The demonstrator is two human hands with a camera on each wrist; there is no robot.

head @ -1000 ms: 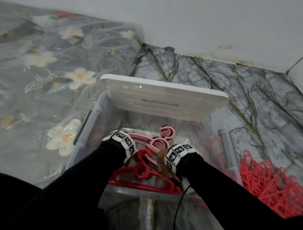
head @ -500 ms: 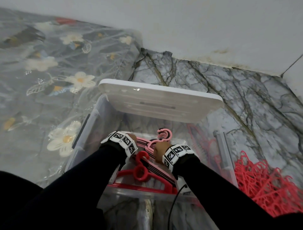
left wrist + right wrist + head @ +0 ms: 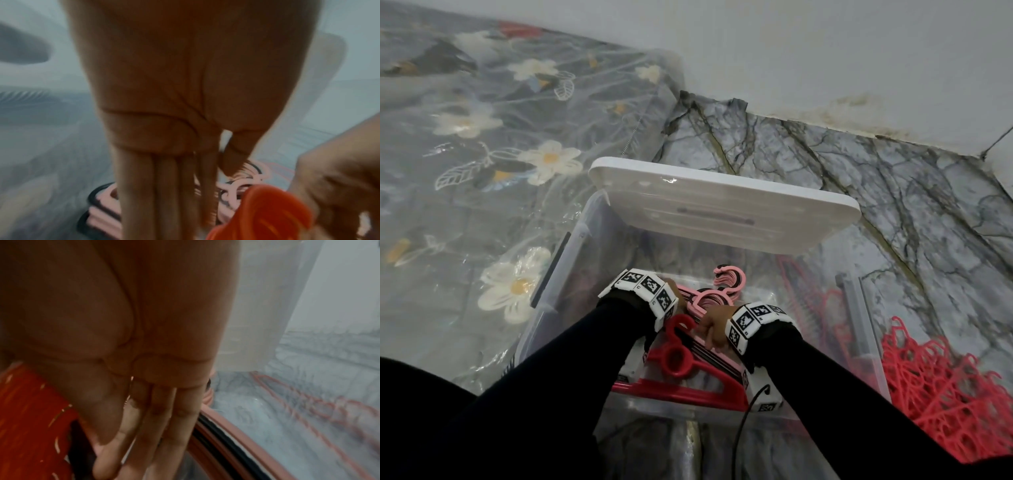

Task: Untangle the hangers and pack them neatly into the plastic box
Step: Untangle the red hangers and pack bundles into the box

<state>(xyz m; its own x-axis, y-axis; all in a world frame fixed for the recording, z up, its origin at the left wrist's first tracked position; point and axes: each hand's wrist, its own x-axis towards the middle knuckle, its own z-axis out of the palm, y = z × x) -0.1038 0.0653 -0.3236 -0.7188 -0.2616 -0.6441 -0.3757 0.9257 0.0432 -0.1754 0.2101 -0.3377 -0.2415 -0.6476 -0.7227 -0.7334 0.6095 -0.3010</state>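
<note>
Both wrist views smeared with motion blur. Fingertips of the left hand (image 3: 164, 113) cut off by the bottom edge of its own wrist view; in the head view, mostly hidden behind the white tagged wristband (image 3: 643, 291). Right hand (image 3: 717, 325) half covered by its wristband there too. Stack of pale pink plastic hangers (image 3: 717, 296) partly hidden under both hands. Tangled heap of red plastic hangers (image 3: 941, 387) cut by the right edge. Far wall of the clear plastic box (image 3: 558, 274) seemingly behind the white lid (image 3: 722, 209).
</note>
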